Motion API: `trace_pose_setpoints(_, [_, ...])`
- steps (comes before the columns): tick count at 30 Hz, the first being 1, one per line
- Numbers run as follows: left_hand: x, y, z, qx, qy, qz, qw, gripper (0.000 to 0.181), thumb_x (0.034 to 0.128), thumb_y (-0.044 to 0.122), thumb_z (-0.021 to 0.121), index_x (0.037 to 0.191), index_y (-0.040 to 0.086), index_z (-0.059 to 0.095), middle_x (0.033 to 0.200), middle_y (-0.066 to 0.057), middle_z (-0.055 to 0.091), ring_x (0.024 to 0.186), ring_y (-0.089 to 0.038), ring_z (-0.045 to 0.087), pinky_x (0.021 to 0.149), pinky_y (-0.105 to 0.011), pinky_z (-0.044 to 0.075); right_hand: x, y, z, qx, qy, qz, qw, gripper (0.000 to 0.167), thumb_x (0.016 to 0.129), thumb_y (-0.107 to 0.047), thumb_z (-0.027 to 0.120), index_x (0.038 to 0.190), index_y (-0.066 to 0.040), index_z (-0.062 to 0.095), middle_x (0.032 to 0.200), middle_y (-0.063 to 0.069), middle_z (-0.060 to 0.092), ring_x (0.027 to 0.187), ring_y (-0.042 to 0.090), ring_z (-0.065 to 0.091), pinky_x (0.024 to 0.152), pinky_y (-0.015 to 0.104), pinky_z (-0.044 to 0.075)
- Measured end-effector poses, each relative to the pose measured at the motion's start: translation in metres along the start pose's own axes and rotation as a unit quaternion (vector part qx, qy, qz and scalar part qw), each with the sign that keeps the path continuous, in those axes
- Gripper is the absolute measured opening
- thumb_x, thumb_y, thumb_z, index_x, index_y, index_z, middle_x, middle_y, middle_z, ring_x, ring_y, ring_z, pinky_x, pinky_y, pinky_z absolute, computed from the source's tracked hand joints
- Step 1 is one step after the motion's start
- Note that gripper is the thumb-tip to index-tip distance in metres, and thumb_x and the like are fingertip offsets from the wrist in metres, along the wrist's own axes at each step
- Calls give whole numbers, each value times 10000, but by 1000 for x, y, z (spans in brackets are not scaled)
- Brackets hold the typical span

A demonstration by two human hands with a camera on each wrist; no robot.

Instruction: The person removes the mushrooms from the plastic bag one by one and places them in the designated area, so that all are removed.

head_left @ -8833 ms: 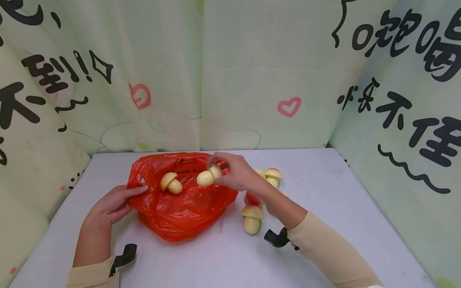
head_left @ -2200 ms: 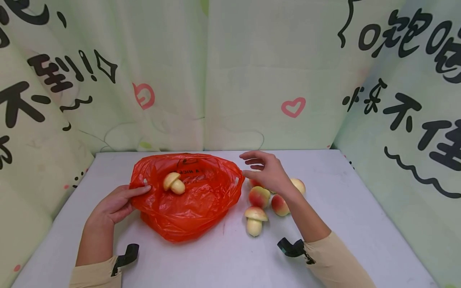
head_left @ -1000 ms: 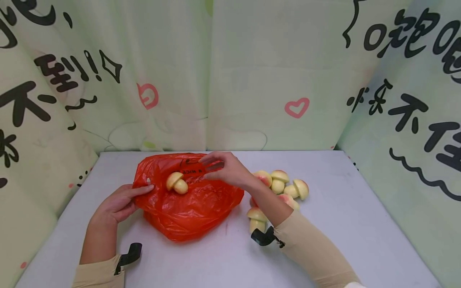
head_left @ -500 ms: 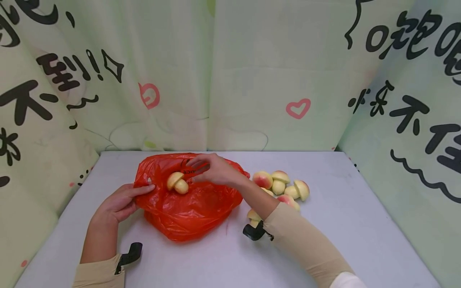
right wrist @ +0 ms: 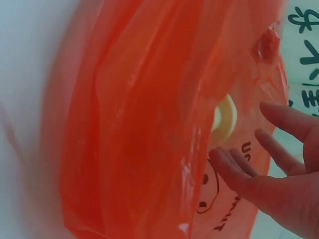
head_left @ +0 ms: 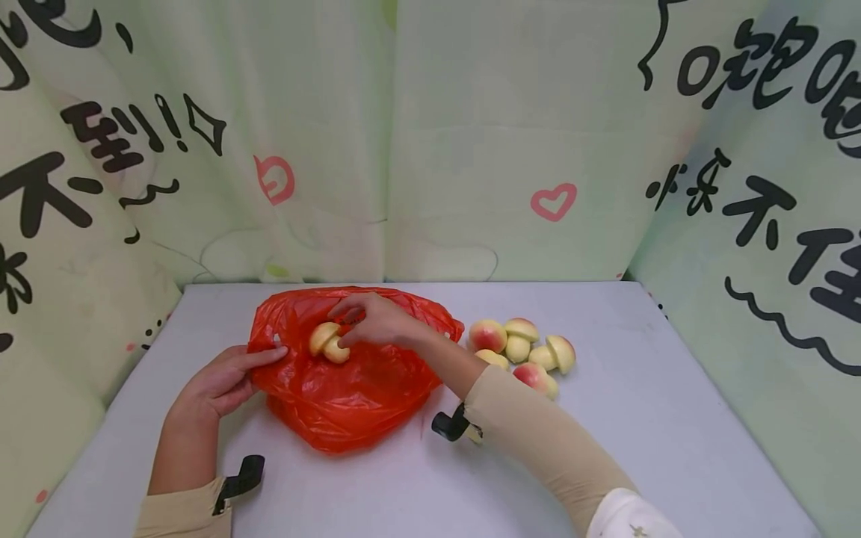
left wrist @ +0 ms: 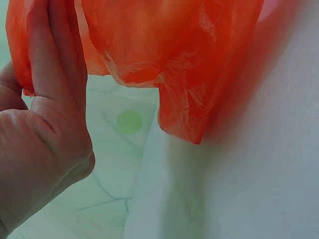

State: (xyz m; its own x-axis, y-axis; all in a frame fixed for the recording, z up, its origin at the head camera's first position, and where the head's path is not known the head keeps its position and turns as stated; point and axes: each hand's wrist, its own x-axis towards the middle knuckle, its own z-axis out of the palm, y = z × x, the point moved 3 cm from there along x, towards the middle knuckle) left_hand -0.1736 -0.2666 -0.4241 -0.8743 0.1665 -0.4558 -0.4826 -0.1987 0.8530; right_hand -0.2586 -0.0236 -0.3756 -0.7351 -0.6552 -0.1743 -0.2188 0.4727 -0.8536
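Observation:
In the head view, a red plastic bag (head_left: 350, 403) lies on the table with its mouth spread. My left hand (head_left: 218, 382) pinches the bag's left rim, thumb on top; the left wrist view shows the fingers (left wrist: 52, 55) behind the film. A toy mushroom (head_left: 326, 340) with a pale yellow cap and stem rests inside the bag. My right hand (head_left: 377, 321) reaches over the bag's mouth, thumb and fingers parted beside that mushroom. In the right wrist view the fingers stand spread near the mushroom (right wrist: 225, 118), with nothing gripped.
Right of the bag sit toy mushrooms (head_left: 519, 340) and red-yellow peaches (head_left: 487, 335), (head_left: 536, 381) in a loose group. Another pale piece (head_left: 474, 435) is mostly hidden by the right sleeve. A printed curtain (head_left: 457, 149) encloses the white table (head_left: 336, 493).
Earlier my right hand held a mushroom over the bag, then stood empty at the bag's right rim. Since then it has moved left to the mushroom inside. The left hand keeps its grip.

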Motion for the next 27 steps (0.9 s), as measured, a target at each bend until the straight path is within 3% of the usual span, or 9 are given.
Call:
trace_pose_setpoints(8, [-1, -1, -1, 65, 81, 0, 9999, 596, 1006, 267, 711, 1468, 84, 382, 1137, 84, 707, 1058, -98, 693, 957, -270, 598, 18, 2, 14, -540, 83, 176, 9983, 530, 890, -131, 805, 1391, -150, 636, 1337, 68, 639, 1118, 186, 585, 862, 262, 594])
trace_pose_setpoints(17, [-1, -1, 1, 35, 50, -8, 10000, 616, 1011, 267, 705, 1486, 68, 368, 1142, 73, 711, 1060, -105, 700, 965, -277, 596, 25, 7, 21, -703, 84, 296, 9971, 645, 903, -99, 788, 1494, -184, 545, 1321, 78, 615, 1110, 210, 572, 860, 292, 605])
trace_pose_setpoints(27, [0, 0, 2, 180, 74, 9, 9998, 647, 1009, 280, 707, 1507, 62, 356, 1163, 67, 699, 1077, -113, 691, 967, -283, 596, 31, 11, 28, -934, 124, 454, 9945, 569, 911, -111, 782, 1442, -221, 611, 1268, 68, 639, 1057, 186, 562, 819, 232, 577])
